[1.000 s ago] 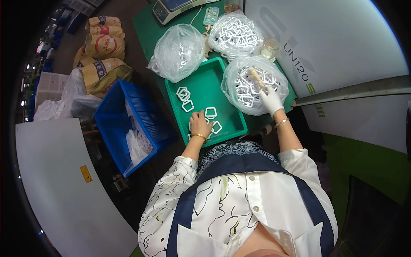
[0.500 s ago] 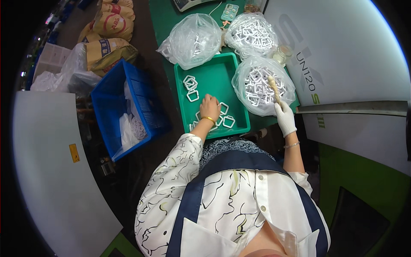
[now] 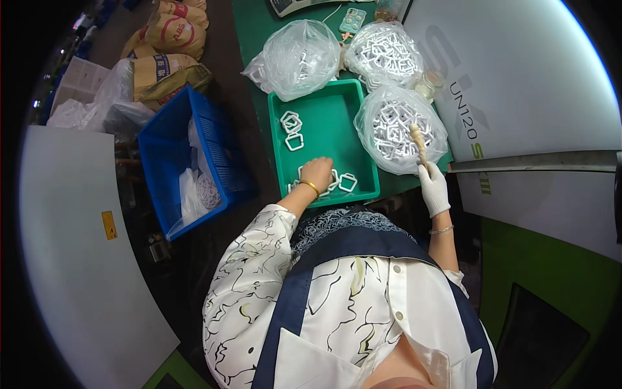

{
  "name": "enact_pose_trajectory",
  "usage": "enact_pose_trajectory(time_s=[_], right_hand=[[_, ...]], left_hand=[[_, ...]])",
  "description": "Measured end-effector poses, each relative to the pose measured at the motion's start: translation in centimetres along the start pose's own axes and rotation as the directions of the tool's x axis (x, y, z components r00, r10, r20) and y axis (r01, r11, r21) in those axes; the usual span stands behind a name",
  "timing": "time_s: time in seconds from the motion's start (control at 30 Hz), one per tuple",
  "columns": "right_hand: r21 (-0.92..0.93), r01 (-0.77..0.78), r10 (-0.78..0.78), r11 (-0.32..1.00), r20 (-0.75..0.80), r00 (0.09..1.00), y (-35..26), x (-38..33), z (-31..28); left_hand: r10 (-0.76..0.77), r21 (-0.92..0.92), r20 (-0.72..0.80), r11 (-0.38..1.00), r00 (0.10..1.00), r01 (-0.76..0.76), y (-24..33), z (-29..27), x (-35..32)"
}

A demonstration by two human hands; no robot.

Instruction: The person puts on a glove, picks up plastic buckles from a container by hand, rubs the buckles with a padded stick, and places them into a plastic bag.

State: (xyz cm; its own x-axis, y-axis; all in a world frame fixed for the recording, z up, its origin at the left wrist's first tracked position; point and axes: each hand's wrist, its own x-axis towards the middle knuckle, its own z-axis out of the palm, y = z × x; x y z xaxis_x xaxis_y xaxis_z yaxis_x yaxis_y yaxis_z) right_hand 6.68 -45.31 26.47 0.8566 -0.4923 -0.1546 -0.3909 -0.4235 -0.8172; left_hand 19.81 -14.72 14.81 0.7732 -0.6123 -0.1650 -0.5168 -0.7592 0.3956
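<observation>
My bare left hand (image 3: 317, 174), with a gold bangle at its wrist, is curled low over the near part of a green tray (image 3: 317, 91). White angular plastic links (image 3: 348, 183) lie right beside its fingers, which are closed; whatever they grip is hidden under the hand. A short group of the same links (image 3: 294, 141) rests at the tray's left side. My right hand (image 3: 435, 192) wears a white glove and grips a knobbly beige stick-like tool (image 3: 418, 139), held upright in front of an open clear bag of white links (image 3: 392, 120).
Behind the tray stand another bag of links (image 3: 383, 52) and a tied-up clear bag (image 3: 301, 58). A glass jar (image 3: 428, 83), a phone (image 3: 352, 21) and a scale (image 3: 304, 5) sit nearby. Left is a blue crate (image 3: 223, 152); a grey machine panel (image 3: 518, 84) borders the right.
My left hand has drawn slightly nearer to me and its fingers have curled in. My right hand, with the beige tool, has dropped a little.
</observation>
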Motion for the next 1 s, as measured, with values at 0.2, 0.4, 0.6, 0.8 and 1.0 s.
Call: enact_pose_trajectory(time_s=[0.2, 0.4, 0.6, 0.8, 1.0], right_hand=[[0.033, 0.010, -0.010, 0.999, 0.003, 1.000, -0.9, -0.2, -0.4], [-0.032, -0.029, 0.031, 0.999, 0.071, 0.997, -2.2, -0.4, -0.4], [-0.013, 0.018, -0.017, 1.000, 0.009, 1.000, -1.7, -0.8, -0.4], [0.034, 0.007, -0.008, 0.999, 0.013, 1.000, -1.0, -0.8, -0.6], [-0.012, 0.034, -0.034, 0.999, 0.024, 0.999, -1.4, -0.2, 0.2]], left_hand=[[-0.019, -0.368, 0.125, 0.927, 0.992, 0.065, 2.5, -2.0, 2.2], [0.154, 0.002, -0.009, 0.988, 0.988, -0.154, 5.3, 0.9, 1.3], [0.098, -0.074, 0.008, 0.993, 0.995, -0.097, 3.4, -1.7, 1.5], [-0.152, 0.075, 0.175, 0.987, 0.973, 0.140, -1.9, -6.2, 0.6], [-0.214, 0.245, 0.106, 0.952, 0.971, 0.183, -2.9, -5.2, 0.3]])
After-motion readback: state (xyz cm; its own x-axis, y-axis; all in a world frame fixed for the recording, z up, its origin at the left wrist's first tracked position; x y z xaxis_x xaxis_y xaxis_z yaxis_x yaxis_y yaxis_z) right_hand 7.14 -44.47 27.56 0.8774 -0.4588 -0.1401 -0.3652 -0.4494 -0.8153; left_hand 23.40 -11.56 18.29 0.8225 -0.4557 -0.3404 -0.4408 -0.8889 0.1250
